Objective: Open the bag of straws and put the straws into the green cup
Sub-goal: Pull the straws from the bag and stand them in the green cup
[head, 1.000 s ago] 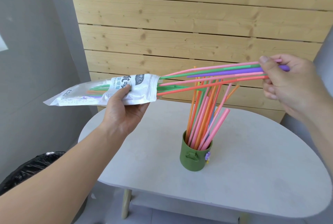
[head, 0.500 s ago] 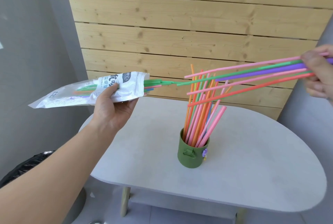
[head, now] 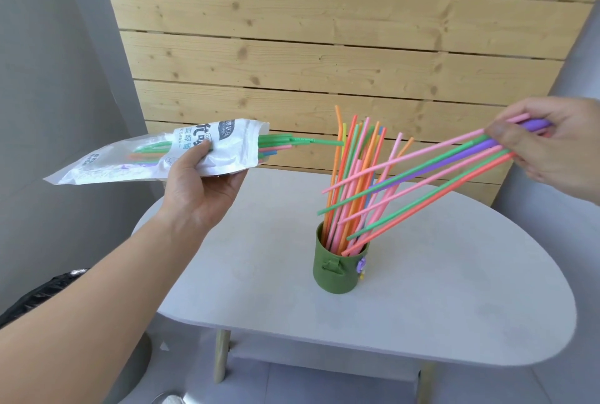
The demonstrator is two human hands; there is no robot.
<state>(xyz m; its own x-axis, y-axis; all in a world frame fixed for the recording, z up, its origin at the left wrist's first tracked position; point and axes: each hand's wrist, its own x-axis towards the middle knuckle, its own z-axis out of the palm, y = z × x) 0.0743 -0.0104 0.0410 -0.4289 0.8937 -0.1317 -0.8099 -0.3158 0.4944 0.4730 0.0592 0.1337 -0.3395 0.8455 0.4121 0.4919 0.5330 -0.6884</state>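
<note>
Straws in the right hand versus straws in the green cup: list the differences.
The right-hand straws slant low, pinched at their upper ends by the right hand; the cup straws stand near upright in the green cup. The right-hand straws are few and include purple; the cup straws are many, mostly orange and pink. Both are long, thin, coloured.

Bright even daylight; wide-angle warp; slight softness.
</note>
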